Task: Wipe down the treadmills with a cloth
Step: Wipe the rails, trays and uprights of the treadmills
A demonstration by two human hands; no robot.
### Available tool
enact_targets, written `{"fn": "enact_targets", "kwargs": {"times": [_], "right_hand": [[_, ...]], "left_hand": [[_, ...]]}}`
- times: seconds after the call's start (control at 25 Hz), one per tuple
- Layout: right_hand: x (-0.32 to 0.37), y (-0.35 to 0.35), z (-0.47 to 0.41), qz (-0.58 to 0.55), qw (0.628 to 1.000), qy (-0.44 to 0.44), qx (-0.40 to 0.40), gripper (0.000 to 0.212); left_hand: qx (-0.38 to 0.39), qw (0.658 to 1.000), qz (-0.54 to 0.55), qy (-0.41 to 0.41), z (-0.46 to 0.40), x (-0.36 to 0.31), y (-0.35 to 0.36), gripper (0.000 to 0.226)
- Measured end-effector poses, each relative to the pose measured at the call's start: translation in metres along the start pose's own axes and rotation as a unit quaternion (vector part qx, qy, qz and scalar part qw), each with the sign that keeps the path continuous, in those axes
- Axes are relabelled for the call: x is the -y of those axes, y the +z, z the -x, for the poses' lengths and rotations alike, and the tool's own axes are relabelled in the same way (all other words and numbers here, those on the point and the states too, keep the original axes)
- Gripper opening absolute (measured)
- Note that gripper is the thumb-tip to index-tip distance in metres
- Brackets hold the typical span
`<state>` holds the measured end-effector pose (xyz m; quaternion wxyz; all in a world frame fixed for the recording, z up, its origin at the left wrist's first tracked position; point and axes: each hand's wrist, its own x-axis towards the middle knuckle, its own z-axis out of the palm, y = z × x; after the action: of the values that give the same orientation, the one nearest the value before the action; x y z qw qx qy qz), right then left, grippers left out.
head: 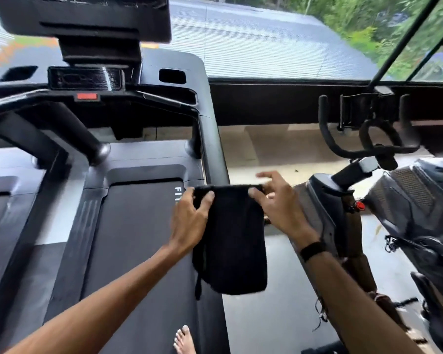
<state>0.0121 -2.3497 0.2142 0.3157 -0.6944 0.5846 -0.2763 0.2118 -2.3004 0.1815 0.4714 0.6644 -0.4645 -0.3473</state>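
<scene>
Both hands hold black cloth [230,238] up by top edge: left hand [189,221] pinches left corner, right hand [276,203] prob. pinches right corner w/ thumb, fingers blurred. Cloth hangs over treadmill [128,226] right rail.

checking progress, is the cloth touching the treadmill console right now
No, the black cloth hangs in the air, pinched by the left hand and right hand, well short of the console.

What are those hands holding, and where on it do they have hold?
A black cloth, hanging folded over the treadmill. The left hand pinches its top left corner, the right hand its top right corner.
</scene>
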Motion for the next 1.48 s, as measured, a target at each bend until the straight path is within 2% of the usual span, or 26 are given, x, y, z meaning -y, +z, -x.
{"fn": "enact_targets", "kwargs": {"times": [0.04,0.12,0.16,0.24,0.32,0.48,0.56,0.72,0.8,0.92,1.0,1.08,1.12,1.16,1.24,1.28,1.36,1.48], "right_hand": [[-0.003,0.018,-0.001,0.021,1.000,0.008,-0.015,0.057],[-0.009,0.065,0.012,0.018,0.995,0.043,0.091,0.081],[-0.015,0.088,0.022,0.034,0.989,0.048,0.132,0.085],[-0.023,0.114,0.036,0.090,0.985,0.051,0.141,0.083],[-0.022,0.123,0.037,0.119,0.986,0.052,0.102,0.078],[-0.018,0.125,0.019,0.119,0.985,0.075,0.098,0.078],[-0.014,0.124,0.007,0.088,0.986,0.098,0.103,0.076],[-0.028,0.123,-0.028,0.000,0.985,0.147,0.094,0.072],[-0.041,0.124,-0.042,-0.107,0.976,0.174,0.073,0.070],[-0.070,0.128,-0.052,-0.260,0.939,0.216,0.069,0.060],[-0.084,0.126,-0.044,-0.324,0.901,0.274,0.090,0.069],[-0.091,0.128,-0.023,-0.357,0.872,0.321,0.093,0.061],[-0.091,0.128,-0.009,-0.348,0.872,0.334,0.082,0.055],[-0.089,0.127,0.006,-0.300,0.893,0.329,0.067,0.059],[-0.073,0.123,0.031,-0.154,0.950,0.267,0.046,0.088],[-0.061,0.120,0.039,-0.089,0.968,0.230,0.045,0.095],[-0.045,0.117,0.040,0.006,0.987,0.156,0.039,0.087],[-0.032,0.116,0.004,0.059,0.994,0.082,0.049,0.071]], "left_hand": [[-0.014,0.999,-0.030,-0.043,-0.014,0.001,0.005,0.025],[-0.007,0.991,-0.069,-0.114,-0.030,0.014,0.011,0.029],[0.003,0.989,-0.059,-0.132,-0.032,0.022,0.014,0.031],[0.010,0.991,-0.020,-0.131,-0.027,0.032,0.014,0.030],[0.006,0.994,0.010,-0.109,-0.027,0.044,0.012,0.029],[0.034,0.991,0.048,-0.117,-0.038,0.053,0.013,0.059],[0.044,0.988,0.064,-0.135,-0.041,0.051,0.019,0.065],[0.043,0.987,0.081,-0.133,-0.048,0.047,0.039,0.057],[0.033,0.988,0.069,-0.137,-0.050,0.047,0.047,0.060],[0.030,0.988,0.064,-0.134,-0.054,0.045,0.049,0.062],[0.026,0.987,0.067,-0.143,-0.061,0.046,0.048,0.060],[0.023,0.987,0.064,-0.143,-0.068,0.046,0.046,0.057],[0.023,0.988,0.062,-0.140,-0.071,0.046,0.047,0.056],[0.028,0.988,0.060,-0.140,-0.072,0.046,0.049,0.056],[0.050,0.986,0.060,-0.146,-0.069,0.045,0.056,0.064],[0.063,0.985,0.059,-0.151,-0.064,0.043,0.061,0.073],[0.062,0.983,0.052,-0.164,-0.059,0.042,0.065,0.076],[0.038,0.983,0.066,-0.169,-0.056,0.029,0.064,0.044]]}}
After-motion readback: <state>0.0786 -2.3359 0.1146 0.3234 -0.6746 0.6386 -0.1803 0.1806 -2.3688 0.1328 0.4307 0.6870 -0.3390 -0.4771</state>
